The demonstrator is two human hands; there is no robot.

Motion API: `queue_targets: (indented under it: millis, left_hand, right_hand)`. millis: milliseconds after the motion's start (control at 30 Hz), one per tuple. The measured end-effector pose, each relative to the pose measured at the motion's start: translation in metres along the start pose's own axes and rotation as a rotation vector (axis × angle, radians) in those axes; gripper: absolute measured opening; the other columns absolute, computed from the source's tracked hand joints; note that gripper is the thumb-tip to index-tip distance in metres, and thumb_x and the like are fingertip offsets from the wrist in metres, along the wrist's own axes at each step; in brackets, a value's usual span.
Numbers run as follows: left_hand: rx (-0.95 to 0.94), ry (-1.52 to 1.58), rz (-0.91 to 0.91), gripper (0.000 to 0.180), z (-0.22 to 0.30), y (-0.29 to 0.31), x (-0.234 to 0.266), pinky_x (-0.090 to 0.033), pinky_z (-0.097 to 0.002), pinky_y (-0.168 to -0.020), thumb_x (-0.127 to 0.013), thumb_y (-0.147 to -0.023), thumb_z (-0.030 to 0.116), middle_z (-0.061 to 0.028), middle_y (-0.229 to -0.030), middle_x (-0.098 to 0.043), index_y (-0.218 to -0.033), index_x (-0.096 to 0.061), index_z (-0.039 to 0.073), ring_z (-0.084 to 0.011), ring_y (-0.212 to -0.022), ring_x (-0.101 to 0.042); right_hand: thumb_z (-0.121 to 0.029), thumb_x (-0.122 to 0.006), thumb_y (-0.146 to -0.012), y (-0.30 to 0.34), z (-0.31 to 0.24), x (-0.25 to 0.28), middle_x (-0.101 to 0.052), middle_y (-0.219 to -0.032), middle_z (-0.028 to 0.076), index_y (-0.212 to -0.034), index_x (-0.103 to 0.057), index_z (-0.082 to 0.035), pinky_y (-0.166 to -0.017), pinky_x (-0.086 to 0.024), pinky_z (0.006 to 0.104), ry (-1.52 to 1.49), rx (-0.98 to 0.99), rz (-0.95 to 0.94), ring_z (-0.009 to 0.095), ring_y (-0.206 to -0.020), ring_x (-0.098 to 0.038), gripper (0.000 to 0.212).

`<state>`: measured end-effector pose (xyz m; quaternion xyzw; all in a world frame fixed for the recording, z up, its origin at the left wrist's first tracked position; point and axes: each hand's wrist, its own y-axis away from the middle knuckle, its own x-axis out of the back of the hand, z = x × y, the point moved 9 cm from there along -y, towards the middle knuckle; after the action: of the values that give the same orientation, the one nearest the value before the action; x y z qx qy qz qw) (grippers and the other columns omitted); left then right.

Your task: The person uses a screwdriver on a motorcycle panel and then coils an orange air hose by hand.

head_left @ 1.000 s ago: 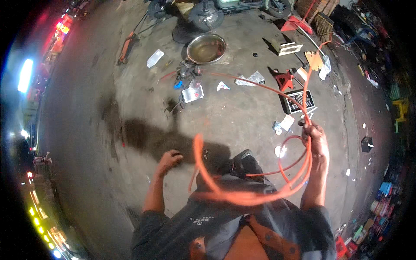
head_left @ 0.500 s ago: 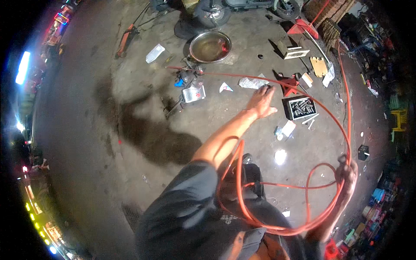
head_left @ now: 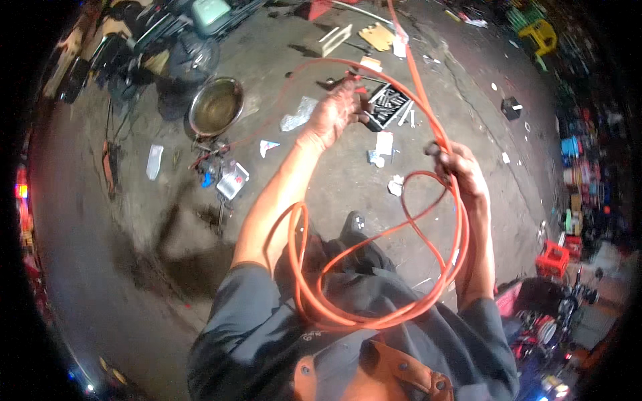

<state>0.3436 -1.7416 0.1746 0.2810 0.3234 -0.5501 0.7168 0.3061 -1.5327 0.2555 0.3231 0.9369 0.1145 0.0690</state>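
An orange-red hose [head_left: 428, 302] hangs in several loose loops in front of my body. My right hand [head_left: 463, 170] is closed round the gathered strands at their right side. From there, one strand runs up and away past the top edge, while another arcs left over the floor. My left hand [head_left: 332, 113] is stretched forward, fingers apart and slightly blurred, holding nothing. Its fingertips lie just short of the arcing strand. The left-hand loop of the coil hangs beside my left forearm. Beyond my left hand sits an open box of metal sockets [head_left: 390, 105], partly covered by the fingers.
A round metal basin [head_left: 217, 107] holding liquid stands at the left, near motorbike parts. A clear plastic bag [head_left: 299, 115], a white tray [head_left: 233, 180] and paper scraps lie on the concrete floor. A red crate [head_left: 552, 259] and a yellow stool [head_left: 539, 37] are at the right.
The view has swung to the right. My right hand has come up and inward with the hose coil, closer to my left hand. My left hand stays stretched out and open.
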Motion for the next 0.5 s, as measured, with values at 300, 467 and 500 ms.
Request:
queue_targets:
  millis: [300, 467, 500]
  left_hand:
    - [-0.434, 0.114, 0.235, 0.028, 0.114, 0.015, -0.049, -0.047, -0.04, -0.075, -0.049, -0.088, 0.026, -0.0136, -0.087, -0.06, -0.095, -0.056, 0.0, -0.0276, -0.079, -0.058]
    - [-0.697, -0.204, -0.083, 0.026, 0.168, 0.103, -0.167, -0.044, -0.0409, -0.086, -0.047, -0.09, 0.022, -0.0138, -0.094, -0.063, -0.097, -0.059, 0.0, -0.0284, -0.09, -0.059]
    - [-0.744, -0.259, -0.207, 0.026, 0.183, 0.128, -0.19, -0.041, -0.0447, -0.093, -0.052, -0.087, 0.017, -0.0143, -0.104, -0.061, -0.108, -0.057, 0.001, -0.0293, -0.099, -0.057]
  right_hand:
    - [-0.022, -0.062, -0.079, -0.008, 0.025, 0.0, -0.058, -0.094, 0.005, -0.117, -0.052, 0.004, -0.071, -0.042, 0.0235, -0.061, -0.114, -0.168, 0.01, -0.079, -0.051, 0.047]
    - [-0.025, -0.063, -0.076, -0.021, 0.033, -0.001, -0.054, -0.085, 0.002, -0.103, -0.055, 0.0, -0.071, -0.041, 0.0249, 0.029, 0.053, -0.302, 0.01, -0.076, -0.048, 0.037]
    - [-0.022, -0.063, -0.076, -0.018, 0.026, -0.008, -0.054, -0.083, 0.0, -0.101, -0.055, -0.003, -0.068, -0.041, 0.0239, -0.002, 0.11, -0.353, 0.008, -0.076, -0.049, 0.032]
